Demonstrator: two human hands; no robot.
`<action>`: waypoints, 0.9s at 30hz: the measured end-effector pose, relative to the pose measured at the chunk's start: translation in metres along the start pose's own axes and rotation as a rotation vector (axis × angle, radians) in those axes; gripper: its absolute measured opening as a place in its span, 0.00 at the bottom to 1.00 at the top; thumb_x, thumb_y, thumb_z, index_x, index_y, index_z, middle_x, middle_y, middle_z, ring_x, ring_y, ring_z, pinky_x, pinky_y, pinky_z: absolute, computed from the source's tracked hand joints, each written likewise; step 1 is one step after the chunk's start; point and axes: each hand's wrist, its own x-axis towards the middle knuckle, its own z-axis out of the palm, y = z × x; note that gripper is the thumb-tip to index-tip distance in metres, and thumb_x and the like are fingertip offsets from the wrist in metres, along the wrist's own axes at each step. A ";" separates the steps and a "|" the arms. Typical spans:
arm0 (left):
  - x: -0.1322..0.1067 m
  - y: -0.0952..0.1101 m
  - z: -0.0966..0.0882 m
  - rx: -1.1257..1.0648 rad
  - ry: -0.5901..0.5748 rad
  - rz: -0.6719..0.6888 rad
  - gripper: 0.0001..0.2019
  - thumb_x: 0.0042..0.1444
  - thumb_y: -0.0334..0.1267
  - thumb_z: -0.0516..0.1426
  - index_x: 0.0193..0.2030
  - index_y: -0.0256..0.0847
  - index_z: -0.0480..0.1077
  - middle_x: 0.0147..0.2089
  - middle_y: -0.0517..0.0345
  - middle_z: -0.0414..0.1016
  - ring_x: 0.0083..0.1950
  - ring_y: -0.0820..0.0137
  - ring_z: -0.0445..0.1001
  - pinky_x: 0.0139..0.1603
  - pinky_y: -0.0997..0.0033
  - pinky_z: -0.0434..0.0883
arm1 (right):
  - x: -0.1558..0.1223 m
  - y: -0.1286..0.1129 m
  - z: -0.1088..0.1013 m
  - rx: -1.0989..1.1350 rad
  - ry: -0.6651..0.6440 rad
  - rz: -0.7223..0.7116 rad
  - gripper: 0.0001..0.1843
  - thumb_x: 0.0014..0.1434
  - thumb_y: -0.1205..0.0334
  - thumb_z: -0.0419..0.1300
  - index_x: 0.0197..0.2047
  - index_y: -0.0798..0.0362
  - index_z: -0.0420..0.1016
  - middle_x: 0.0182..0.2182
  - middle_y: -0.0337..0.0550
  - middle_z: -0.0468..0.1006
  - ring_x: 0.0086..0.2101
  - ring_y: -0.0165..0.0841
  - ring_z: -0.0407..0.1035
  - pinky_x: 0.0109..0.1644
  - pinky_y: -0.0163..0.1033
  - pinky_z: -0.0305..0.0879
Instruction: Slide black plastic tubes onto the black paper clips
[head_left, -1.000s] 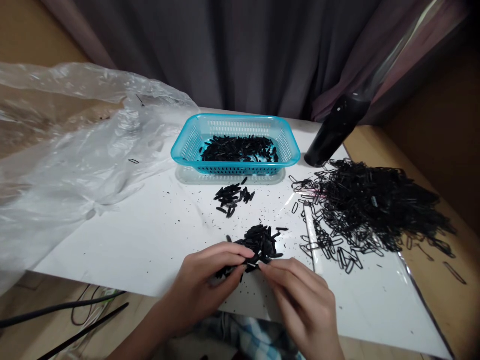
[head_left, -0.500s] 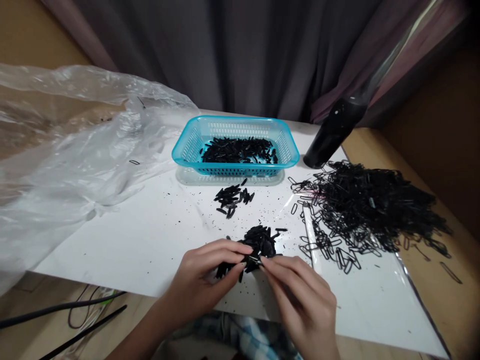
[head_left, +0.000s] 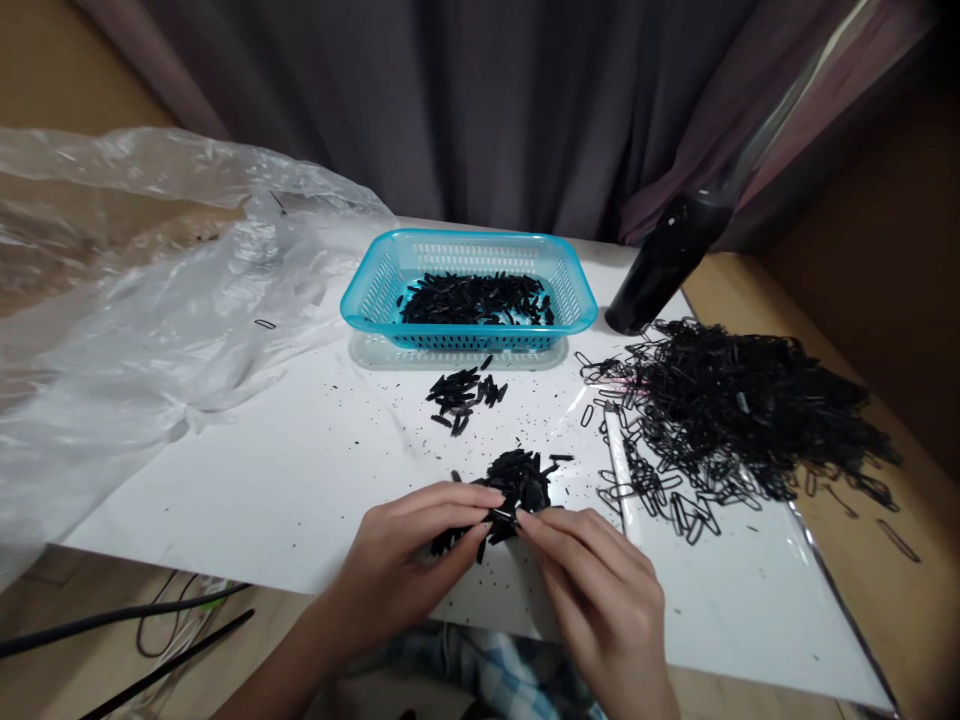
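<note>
- Left hand (head_left: 420, 540) and right hand (head_left: 600, 575): fingertips pinched on 1 small piece (head_left: 505, 513); a slack hold could drop it.
- Near pile (head_left: 521, 475), just beneath: could hide it among dark bits.
- Clips (head_left: 750, 410): a rightward sweep could scatter them.

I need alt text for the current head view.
A person's left hand and right hand, fingertips close together, work over a heap of short black strips on a white work surface. Beyond sits a translucent blue plastic basket holding similar strips; tangled thin black loops lie at right, crumpled clear plastic sheeting at left.
</note>
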 end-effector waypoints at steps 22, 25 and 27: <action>0.003 0.003 -0.006 -0.160 -0.022 0.001 0.13 0.57 0.19 0.61 0.43 0.41 0.78 0.47 0.56 0.85 0.55 0.70 0.81 0.59 0.77 0.75 | -0.005 -0.002 0.000 0.151 0.041 0.054 0.17 0.64 0.78 0.58 0.52 0.53 0.77 0.41 0.44 0.81 0.38 0.32 0.74 0.40 0.37 0.72; 0.003 0.003 -0.006 -0.159 -0.020 0.005 0.14 0.57 0.19 0.61 0.42 0.41 0.78 0.47 0.56 0.85 0.55 0.70 0.81 0.59 0.77 0.75 | -0.005 -0.002 -0.001 0.137 0.021 0.060 0.17 0.64 0.77 0.59 0.52 0.52 0.77 0.41 0.44 0.81 0.38 0.32 0.75 0.40 0.37 0.73; 0.004 0.004 -0.007 -0.162 -0.024 0.006 0.13 0.57 0.19 0.61 0.41 0.41 0.78 0.47 0.56 0.85 0.55 0.69 0.81 0.59 0.77 0.76 | -0.004 -0.003 -0.001 0.129 0.007 0.066 0.16 0.64 0.76 0.59 0.52 0.52 0.77 0.41 0.43 0.81 0.38 0.31 0.75 0.41 0.37 0.73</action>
